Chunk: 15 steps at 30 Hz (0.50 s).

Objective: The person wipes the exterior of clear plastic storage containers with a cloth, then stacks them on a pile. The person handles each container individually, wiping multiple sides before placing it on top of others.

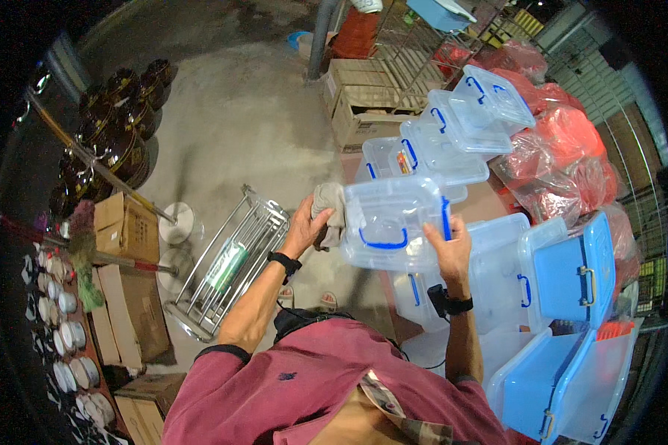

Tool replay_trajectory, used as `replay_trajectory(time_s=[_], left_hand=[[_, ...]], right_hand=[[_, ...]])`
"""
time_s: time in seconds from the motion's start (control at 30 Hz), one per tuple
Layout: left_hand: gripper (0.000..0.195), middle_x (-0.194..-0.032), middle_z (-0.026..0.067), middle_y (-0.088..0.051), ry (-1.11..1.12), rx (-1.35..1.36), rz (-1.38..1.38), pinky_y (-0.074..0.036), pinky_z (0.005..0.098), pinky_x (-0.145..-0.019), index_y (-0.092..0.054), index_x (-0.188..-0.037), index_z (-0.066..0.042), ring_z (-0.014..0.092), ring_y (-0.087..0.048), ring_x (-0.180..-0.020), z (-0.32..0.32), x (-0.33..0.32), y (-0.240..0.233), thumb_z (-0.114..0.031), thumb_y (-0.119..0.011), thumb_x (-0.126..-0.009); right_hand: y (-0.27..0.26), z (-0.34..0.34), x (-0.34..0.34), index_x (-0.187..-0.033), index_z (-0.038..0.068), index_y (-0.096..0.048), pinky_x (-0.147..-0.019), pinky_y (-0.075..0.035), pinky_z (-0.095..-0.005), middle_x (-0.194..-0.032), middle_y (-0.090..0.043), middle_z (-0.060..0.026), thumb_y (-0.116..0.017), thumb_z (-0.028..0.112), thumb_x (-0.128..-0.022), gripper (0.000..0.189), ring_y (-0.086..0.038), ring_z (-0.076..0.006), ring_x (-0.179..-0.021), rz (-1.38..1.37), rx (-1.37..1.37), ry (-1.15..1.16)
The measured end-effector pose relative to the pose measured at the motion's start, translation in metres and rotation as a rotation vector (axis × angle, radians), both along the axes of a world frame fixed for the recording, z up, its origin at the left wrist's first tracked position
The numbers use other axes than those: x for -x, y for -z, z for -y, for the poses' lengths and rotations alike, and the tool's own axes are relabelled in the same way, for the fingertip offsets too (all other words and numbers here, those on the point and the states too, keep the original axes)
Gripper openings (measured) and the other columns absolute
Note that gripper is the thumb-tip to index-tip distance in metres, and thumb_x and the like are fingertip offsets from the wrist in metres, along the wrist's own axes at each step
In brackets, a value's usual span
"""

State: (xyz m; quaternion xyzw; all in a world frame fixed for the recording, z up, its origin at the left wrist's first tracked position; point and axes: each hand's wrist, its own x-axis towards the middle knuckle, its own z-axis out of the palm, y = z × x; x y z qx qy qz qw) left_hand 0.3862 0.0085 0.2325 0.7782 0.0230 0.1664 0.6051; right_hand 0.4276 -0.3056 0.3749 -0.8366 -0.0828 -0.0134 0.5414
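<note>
My right hand [450,245] grips a clear plastic storage box [381,214] by its right end, near a blue handle. The box is held up in front of me, lid and a second blue handle in view. In my left hand [306,225] is a bunched grey-beige cloth [330,211], pressed against the left end of the box. Just beyond the held box stand more clear boxes with blue handles [442,150], stacked in a stepped row. Each wrist wears a black strap.
A chrome metal rack [231,267] stands on the concrete floor [228,122] to my left. Cardboard boxes [131,317] and dark glazed jars [122,144] line the left side. On the right are blue lidded bins [568,272] and red goods in clear plastic [562,144]. A post [320,39] rises at the back.
</note>
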Motion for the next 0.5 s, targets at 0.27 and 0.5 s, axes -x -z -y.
replay_trajectory(time_s=[0.27, 0.5], left_hand=[[0.070, -0.137, 0.0186, -0.063, -0.072, 0.406, -0.176, -0.045, 0.0368, -0.110, -0.046, -0.149, 0.003, 0.027, -0.060, -0.127, 0.008, -0.004, -0.024, -0.038, -0.070, -0.098], [0.072, -0.134, 0.0265, -0.062, -0.109, 0.294, -0.157, -0.046, 0.0385, -0.108, -0.043, -0.148, 0.007, 0.031, -0.061, -0.125, 0.000, -0.013, -0.034, -0.035, -0.070, -0.095]], right_hand=[[0.017, -0.007, -0.015, -0.097, 0.005, -0.061, -0.076, -0.049, -0.0275, -0.092, -0.065, -0.0010, -0.078, 0.017, -0.093, 0.021, -0.056, -0.0086, -0.084, -0.125, -0.311, 0.113], [0.018, -0.021, -0.007, -0.107, 0.003, -0.063, -0.083, -0.051, -0.0297, -0.100, -0.068, -0.0045, -0.074, 0.014, -0.098, 0.018, -0.060, -0.0099, -0.090, -0.089, -0.500, 0.138]])
